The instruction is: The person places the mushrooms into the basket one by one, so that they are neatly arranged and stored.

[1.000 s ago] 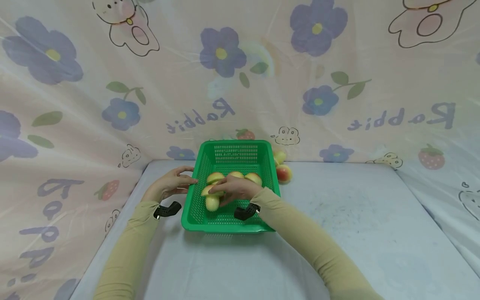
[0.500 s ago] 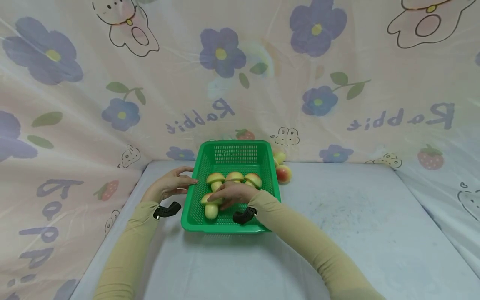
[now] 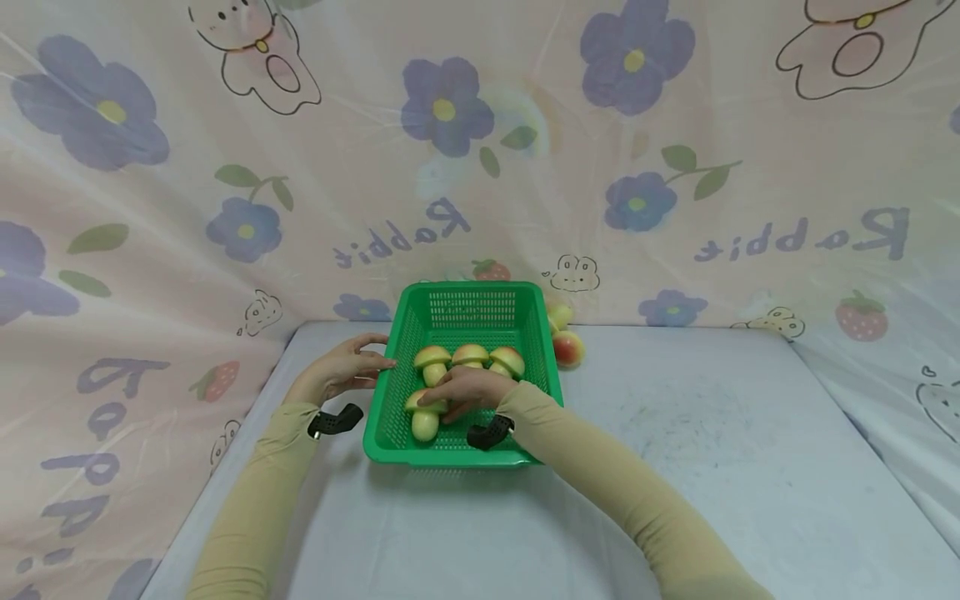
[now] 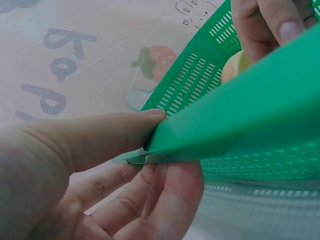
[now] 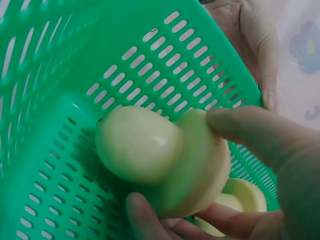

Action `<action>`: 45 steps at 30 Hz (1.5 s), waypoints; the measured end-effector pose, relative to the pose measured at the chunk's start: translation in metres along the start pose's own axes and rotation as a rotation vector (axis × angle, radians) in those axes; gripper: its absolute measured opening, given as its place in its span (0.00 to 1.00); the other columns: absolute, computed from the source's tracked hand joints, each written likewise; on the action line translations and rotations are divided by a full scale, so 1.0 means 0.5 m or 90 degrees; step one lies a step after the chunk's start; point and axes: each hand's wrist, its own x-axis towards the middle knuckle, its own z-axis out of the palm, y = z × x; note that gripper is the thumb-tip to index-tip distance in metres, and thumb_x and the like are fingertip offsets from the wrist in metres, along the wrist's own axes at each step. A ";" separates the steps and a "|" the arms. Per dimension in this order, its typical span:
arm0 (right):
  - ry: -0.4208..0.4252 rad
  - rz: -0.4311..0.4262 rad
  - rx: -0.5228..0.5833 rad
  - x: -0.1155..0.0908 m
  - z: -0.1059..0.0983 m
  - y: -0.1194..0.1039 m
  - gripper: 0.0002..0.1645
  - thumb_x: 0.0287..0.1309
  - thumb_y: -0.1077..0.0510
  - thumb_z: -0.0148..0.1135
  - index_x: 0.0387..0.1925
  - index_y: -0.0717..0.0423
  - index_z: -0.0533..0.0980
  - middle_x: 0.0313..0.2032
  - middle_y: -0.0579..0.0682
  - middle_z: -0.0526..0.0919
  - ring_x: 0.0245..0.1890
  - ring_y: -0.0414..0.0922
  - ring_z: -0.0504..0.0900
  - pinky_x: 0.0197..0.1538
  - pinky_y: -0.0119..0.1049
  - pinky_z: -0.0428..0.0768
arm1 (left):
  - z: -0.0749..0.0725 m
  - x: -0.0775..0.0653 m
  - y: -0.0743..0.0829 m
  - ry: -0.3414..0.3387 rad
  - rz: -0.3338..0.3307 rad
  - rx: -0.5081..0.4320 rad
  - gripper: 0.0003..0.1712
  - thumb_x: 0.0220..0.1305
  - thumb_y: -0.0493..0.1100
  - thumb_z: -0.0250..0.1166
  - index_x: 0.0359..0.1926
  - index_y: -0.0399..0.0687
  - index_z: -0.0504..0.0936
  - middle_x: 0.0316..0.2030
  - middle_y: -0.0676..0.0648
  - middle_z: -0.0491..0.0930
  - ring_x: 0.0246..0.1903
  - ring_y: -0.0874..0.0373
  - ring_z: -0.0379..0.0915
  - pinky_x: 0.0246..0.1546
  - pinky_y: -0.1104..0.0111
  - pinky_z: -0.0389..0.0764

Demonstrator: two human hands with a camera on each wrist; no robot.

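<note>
Mushroom (image 3: 425, 423) now sits lower, at 7 o'clock in green basket (image 3: 450, 457); right hand (image 3: 471, 390) fingers pinch its cap, left hand (image 3: 341, 367) fingers pinch basket rim, 9 o'clock.

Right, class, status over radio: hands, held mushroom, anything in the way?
Left hand pinching green basket rim. Right hand holding near mushroom by its cap. Possible obstruction: three more mushrooms beyond.

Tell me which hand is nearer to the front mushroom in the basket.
Right. The right hand grips the front mushroom by its cap; the left hand holds the left rim of the green basket, apart from it.
</note>
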 end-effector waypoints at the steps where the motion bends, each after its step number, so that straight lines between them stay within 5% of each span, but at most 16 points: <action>1: -0.001 -0.001 0.000 0.001 0.000 0.001 0.15 0.59 0.53 0.66 0.40 0.62 0.81 0.43 0.52 0.80 0.44 0.46 0.80 0.51 0.47 0.79 | 0.000 0.000 0.000 -0.002 0.002 0.003 0.41 0.61 0.42 0.68 0.70 0.48 0.57 0.48 0.39 0.76 0.41 0.51 0.79 0.45 0.60 0.81; 13: -0.012 -0.005 0.000 0.007 0.002 0.009 0.18 0.60 0.52 0.65 0.45 0.62 0.80 0.45 0.51 0.79 0.45 0.46 0.80 0.48 0.45 0.81 | 0.002 -0.006 -0.003 0.004 0.005 0.018 0.41 0.61 0.44 0.68 0.70 0.48 0.57 0.47 0.41 0.77 0.42 0.51 0.79 0.46 0.60 0.80; 21: 0.031 0.012 -0.091 0.000 0.001 0.009 0.26 0.60 0.45 0.63 0.53 0.59 0.75 0.46 0.52 0.78 0.44 0.51 0.81 0.46 0.46 0.80 | 0.001 -0.006 -0.003 0.008 0.005 0.006 0.41 0.61 0.43 0.69 0.70 0.49 0.58 0.46 0.42 0.77 0.40 0.52 0.79 0.45 0.60 0.81; 39: 0.057 -0.013 -0.040 -0.015 0.005 0.012 0.15 0.61 0.52 0.63 0.39 0.63 0.77 0.40 0.58 0.76 0.39 0.56 0.81 0.43 0.47 0.82 | 0.001 -0.009 -0.006 -0.009 0.013 0.004 0.42 0.62 0.42 0.67 0.71 0.46 0.55 0.48 0.41 0.75 0.40 0.53 0.78 0.45 0.61 0.81; 45: 0.064 -0.006 -0.038 -0.009 0.001 0.012 0.15 0.61 0.51 0.63 0.41 0.60 0.79 0.41 0.57 0.75 0.41 0.57 0.80 0.44 0.51 0.81 | 0.000 -0.008 -0.005 -0.009 0.019 0.008 0.43 0.62 0.43 0.68 0.72 0.46 0.54 0.48 0.41 0.74 0.40 0.54 0.78 0.46 0.61 0.80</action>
